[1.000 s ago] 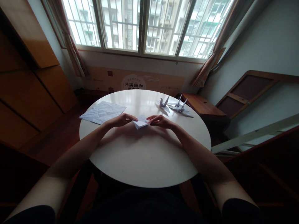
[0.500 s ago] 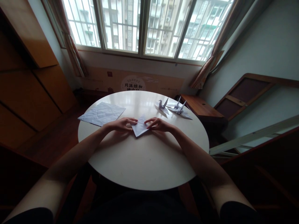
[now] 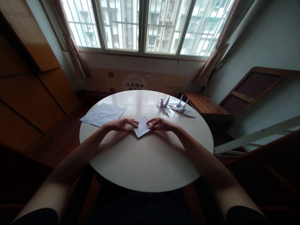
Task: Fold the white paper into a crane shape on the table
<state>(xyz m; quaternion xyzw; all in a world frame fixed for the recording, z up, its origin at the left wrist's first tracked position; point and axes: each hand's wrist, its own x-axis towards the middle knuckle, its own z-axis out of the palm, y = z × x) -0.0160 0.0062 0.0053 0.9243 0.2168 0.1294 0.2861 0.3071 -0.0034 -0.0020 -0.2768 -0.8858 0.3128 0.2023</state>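
Observation:
A small piece of folded white paper (image 3: 140, 130) lies near the middle of the round table, one corner pointing toward me. My left hand (image 3: 120, 125) grips its left edge between thumb and fingers. On the opposite edge, my right hand (image 3: 163, 125) pinches the paper the same way, with the fingertips close to a crease line across it. The paper's upper part looks rounded and lifted between the hands. Parts of both side corners are hidden under my fingers.
The white table (image 3: 150, 168) has a creased paper sheet (image 3: 103, 114) at its left. Several folded paper cranes stand at the back right, one crane (image 3: 164, 104) nearest the middle. A wooden stand (image 3: 203, 104) is beyond the right edge, below the window (image 3: 161, 28).
The paper's upper point, sharp before, now looks blunt and curved. Both hands keep their grip in nearly the same place. My view has shifted slightly.

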